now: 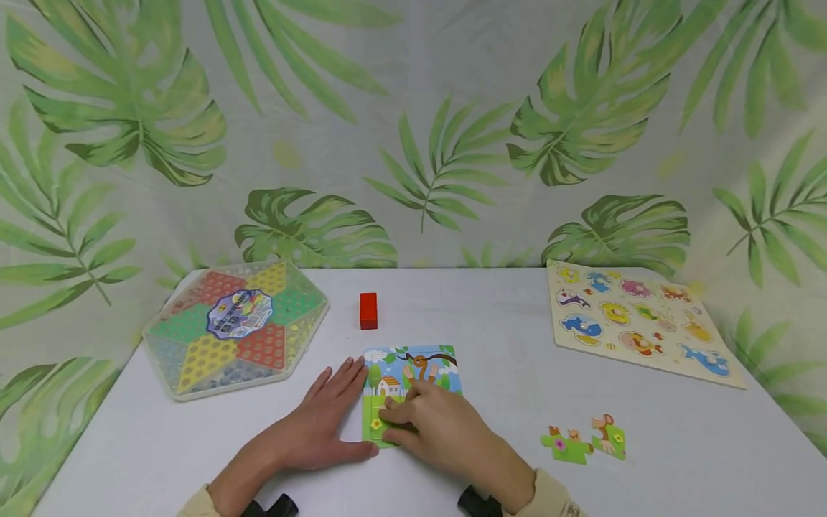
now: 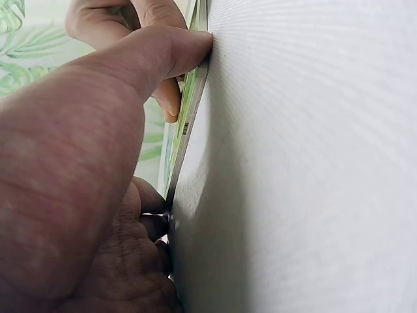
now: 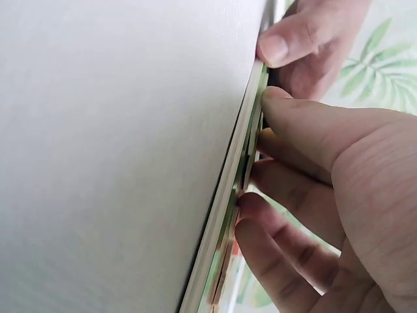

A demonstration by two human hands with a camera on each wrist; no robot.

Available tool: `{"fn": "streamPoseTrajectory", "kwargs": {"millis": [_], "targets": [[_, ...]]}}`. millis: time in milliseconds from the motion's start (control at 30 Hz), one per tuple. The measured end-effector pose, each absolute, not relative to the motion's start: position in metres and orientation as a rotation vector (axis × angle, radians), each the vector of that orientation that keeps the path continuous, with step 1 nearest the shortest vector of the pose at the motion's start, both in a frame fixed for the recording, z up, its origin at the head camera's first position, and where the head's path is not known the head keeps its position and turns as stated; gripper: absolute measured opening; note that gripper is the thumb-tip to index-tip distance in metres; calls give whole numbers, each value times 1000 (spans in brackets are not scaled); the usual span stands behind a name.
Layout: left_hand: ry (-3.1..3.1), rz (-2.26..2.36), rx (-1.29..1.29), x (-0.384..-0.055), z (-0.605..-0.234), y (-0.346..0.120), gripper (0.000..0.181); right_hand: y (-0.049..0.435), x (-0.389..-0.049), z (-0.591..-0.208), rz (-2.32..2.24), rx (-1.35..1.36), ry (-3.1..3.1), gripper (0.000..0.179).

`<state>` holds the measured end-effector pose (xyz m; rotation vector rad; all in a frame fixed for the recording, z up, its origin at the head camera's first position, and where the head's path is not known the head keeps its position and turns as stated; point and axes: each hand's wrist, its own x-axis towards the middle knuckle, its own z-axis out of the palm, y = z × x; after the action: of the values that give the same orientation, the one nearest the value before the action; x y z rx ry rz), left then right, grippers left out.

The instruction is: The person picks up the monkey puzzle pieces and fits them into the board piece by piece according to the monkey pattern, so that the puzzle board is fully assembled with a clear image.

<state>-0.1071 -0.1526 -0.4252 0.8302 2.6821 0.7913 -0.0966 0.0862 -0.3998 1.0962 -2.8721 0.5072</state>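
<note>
A small jigsaw puzzle board [image 1: 388,366] with a house, a tree branch and green grass lies in front of me. My left hand [image 1: 323,420] spreads flat along its left side, fingertips at the upper left edge and thumb by the lower left corner. Over the board's right and lower part, my right hand [image 1: 446,427] touches the picture with thumb and fingertips, hiding much of it. In the right wrist view, its fingers [image 3: 287,186] rest on slightly uneven pieces. Two loose puzzle pieces, one with a pink flower [image 1: 568,446] and one with a monkey [image 1: 609,436], lie to the right.
A red block [image 1: 368,311] stands beyond the puzzle. At the left lies a hexagonal Chinese checkers board [image 1: 187,322] in a clear case. A wooden sea-animal peg puzzle [image 1: 620,345] is at the right. Leaf-printed cloth [image 1: 452,129] hangs behind the white table [image 1: 491,316].
</note>
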Motion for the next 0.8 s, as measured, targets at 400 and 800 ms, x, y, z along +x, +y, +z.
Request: {"fn": "streamPoseTrajectory", "kwargs": {"millis": [400, 800], "targets": [[2672, 794, 815, -107, -424, -152, 111, 87, -98, -402, 543, 1073, -2881, 26], [2687, 805, 842, -106, -424, -153, 110, 99, -98, -394, 747, 1134, -2948, 31]]}}
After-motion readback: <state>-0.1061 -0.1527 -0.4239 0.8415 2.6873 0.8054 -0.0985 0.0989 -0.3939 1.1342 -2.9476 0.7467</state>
